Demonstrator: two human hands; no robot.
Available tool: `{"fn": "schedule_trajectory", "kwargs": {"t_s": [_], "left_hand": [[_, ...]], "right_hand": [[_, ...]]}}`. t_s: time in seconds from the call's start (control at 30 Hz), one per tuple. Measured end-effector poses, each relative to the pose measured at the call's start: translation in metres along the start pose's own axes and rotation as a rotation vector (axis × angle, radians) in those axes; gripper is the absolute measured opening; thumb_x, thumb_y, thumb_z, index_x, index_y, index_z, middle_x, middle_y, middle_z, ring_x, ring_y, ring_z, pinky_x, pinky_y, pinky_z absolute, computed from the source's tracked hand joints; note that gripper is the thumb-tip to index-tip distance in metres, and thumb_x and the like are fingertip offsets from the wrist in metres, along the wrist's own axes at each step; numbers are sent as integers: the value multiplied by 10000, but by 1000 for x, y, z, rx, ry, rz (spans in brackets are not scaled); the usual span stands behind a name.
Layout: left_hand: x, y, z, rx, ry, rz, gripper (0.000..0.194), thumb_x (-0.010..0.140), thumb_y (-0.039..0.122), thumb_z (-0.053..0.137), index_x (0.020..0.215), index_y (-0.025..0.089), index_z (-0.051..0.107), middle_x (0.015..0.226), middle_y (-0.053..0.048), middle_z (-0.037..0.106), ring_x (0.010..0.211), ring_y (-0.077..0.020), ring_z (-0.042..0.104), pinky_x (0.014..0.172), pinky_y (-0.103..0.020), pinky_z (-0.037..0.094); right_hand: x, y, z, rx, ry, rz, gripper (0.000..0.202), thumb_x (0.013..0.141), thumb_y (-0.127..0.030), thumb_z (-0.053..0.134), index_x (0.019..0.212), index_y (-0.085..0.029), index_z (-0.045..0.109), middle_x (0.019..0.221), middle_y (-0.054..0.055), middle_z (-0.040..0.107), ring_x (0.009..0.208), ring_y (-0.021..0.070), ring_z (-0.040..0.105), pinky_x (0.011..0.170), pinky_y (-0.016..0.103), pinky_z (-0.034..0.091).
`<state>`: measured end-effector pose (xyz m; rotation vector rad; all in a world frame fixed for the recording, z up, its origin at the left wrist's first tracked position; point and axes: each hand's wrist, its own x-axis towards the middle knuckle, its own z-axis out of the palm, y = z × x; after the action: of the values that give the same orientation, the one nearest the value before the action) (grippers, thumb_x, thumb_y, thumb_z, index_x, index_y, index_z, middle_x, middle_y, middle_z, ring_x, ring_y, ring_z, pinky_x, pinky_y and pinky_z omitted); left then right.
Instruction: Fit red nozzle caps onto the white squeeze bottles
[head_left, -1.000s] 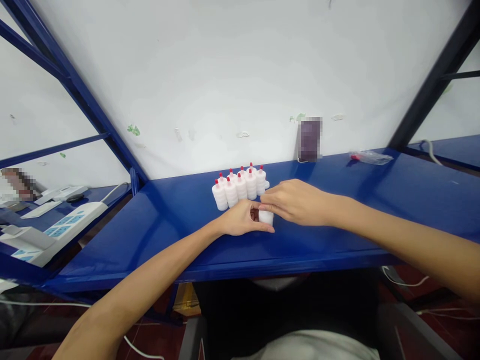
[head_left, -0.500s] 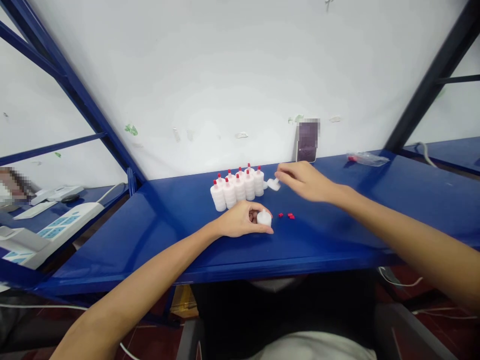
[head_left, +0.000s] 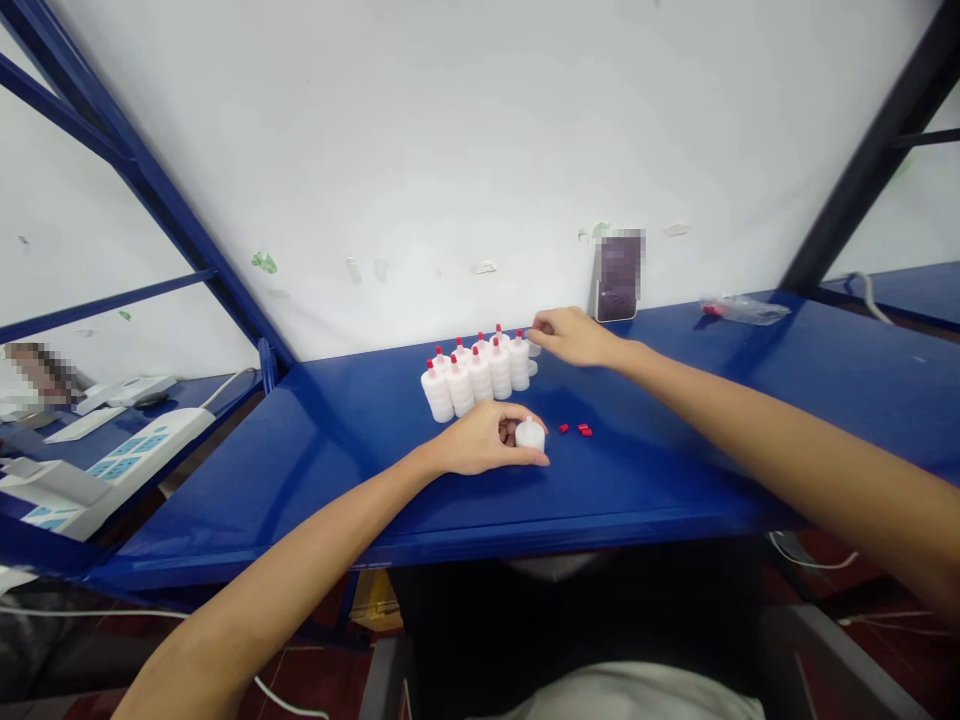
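Observation:
My left hand (head_left: 487,438) is closed around a small white bottle (head_left: 530,436) with a bare nozzle, low over the blue table. To its right lie several loose red caps (head_left: 577,430). Behind it, white bottles (head_left: 480,375) with red tips stand packed in two rows. At the right end of those rows, my right hand (head_left: 570,335) has its fingertips pinched on a white bottle (head_left: 535,349), mostly covered by the fingers and the rows. Another white part shows low beside the last capped bottle; its shape is unclear.
A phone-like device (head_left: 619,275) leans against the wall. A clear plastic bag (head_left: 746,309) with something red lies at the right back. Blue frame posts (head_left: 172,200) rise on both sides. At left, a power strip (head_left: 142,445) sits on a neighbouring table.
My right hand has moved left and slightly back, bringing the white bottle in its fingers to the right end of the rows. My left hand keeps its hold in the same place.

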<state>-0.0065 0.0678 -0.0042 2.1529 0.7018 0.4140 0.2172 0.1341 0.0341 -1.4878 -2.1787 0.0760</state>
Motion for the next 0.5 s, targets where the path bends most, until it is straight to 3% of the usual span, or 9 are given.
{"fn": "schedule_trajectory", "kwargs": {"t_s": [0.17, 0.33, 0.5], "left_hand": [[1, 0, 0, 9, -3, -5, 484, 724, 505, 787, 1051, 159, 702, 763, 10, 582, 659, -105, 453, 603, -232, 365], [1, -2, 0, 3, -16, 12, 472, 731, 504, 783, 1050, 165, 704, 761, 11, 576, 657, -105, 444, 599, -234, 358], [1, -2, 0, -17, -12, 25, 469, 728, 500, 786, 1036, 156, 705, 730, 18, 562, 645, -104, 445, 591, -236, 360]], "right_hand": [[3, -1, 0, 41, -97, -21, 371, 979, -368, 400, 797, -150, 638, 760, 60, 665, 702, 158, 549, 693, 278, 352], [-23, 12, -10, 39, -130, 4, 308, 949, -342, 415, 842, -151, 633, 754, 53, 658, 687, 163, 559, 681, 281, 364], [-68, -3, -23, 122, -417, -106, 294, 883, -450, 553, 931, -177, 652, 788, 33, 669, 674, 168, 576, 649, 280, 398]]}}
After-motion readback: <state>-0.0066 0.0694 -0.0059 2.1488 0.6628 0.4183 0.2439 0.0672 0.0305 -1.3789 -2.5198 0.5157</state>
